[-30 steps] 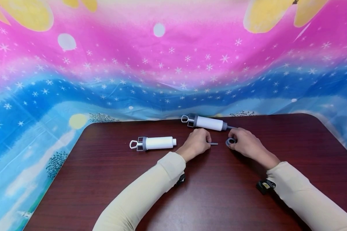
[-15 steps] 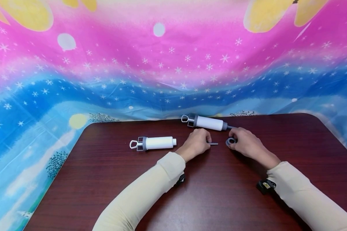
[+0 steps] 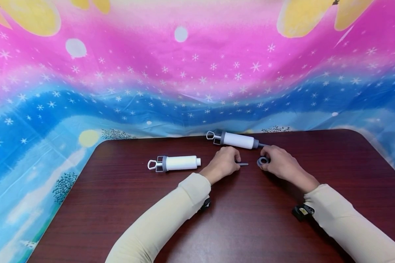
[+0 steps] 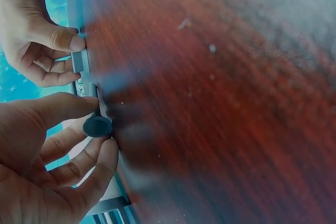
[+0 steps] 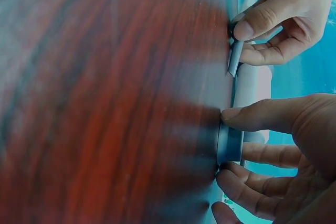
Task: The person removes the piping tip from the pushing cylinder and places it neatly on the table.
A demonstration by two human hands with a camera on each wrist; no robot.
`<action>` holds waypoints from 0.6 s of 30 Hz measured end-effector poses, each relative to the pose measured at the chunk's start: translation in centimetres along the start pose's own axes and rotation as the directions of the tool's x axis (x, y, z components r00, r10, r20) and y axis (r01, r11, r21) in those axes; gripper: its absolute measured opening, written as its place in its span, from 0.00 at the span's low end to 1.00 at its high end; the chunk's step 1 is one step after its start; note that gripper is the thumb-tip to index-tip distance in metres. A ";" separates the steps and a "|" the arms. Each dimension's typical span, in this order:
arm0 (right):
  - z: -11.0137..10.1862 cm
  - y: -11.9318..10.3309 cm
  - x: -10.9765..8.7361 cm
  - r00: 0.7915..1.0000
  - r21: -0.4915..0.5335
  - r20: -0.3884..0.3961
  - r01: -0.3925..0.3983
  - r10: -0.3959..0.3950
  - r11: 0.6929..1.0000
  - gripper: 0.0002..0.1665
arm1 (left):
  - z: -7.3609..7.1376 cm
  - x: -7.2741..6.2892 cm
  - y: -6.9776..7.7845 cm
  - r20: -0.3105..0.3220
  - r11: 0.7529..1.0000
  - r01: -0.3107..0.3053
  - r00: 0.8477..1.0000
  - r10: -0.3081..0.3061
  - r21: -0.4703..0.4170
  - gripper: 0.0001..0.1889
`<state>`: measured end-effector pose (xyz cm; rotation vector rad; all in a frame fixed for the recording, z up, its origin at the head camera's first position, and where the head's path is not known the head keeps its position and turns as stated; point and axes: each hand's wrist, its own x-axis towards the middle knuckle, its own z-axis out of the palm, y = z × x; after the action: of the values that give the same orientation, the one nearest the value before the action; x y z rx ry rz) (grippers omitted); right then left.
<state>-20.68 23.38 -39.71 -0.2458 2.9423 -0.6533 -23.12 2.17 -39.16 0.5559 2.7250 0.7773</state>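
Observation:
In the head view my left hand [image 3: 223, 161] pinches a thin grey nozzle [image 3: 244, 164] near the tabletop, its tip pointing right. The left wrist view shows the nozzle's round flanged end [image 4: 97, 127] between thumb and fingers. A short way to the right, my right hand [image 3: 280, 161] holds a grey ring-shaped cap [image 3: 259, 162] by its side, the hole facing up and toward the left. Nozzle and cap are apart. Left of my left hand lies a white syringe-like tube [image 3: 181, 163] with a grey collar, a looped white handle and a bare white neck.
Behind my hands, near the table's back edge, a second white tube [image 3: 239, 140] lies with a grey cap and thin nozzle fitted, pointing right. The dark wood table [image 3: 237, 226] ends at a patterned cloth backdrop [image 3: 191, 73].

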 end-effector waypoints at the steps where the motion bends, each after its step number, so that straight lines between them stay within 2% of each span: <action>1: 0.0 0.0 0.0 1.000 0.001 0.001 -0.001 0.001 1.000 0.23 | 0.0 0.0 0.0 0.001 1.000 0.001 1.000 -0.001 0.003 0.03; 5: -0.2 0.0 -0.1 1.000 0.004 0.005 -0.002 0.002 1.000 0.25 | -0.3 -0.1 0.0 0.010 1.000 0.000 1.000 0.000 0.022 0.05; 11: -0.8 0.0 -0.4 1.000 0.006 -0.011 -0.004 0.004 1.000 0.27 | -1.4 -0.8 -0.1 0.012 0.999 -0.005 1.000 0.005 0.054 0.13; 18: -1.0 -0.2 -0.4 0.999 0.021 -0.042 0.012 -0.011 1.000 0.27 | -2.6 -1.6 -0.5 -0.005 0.997 -0.015 1.000 0.015 0.082 0.15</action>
<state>-20.40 23.71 -38.67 -0.2505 2.9744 -0.6992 -22.68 -0.06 -37.04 0.5930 2.7714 0.6737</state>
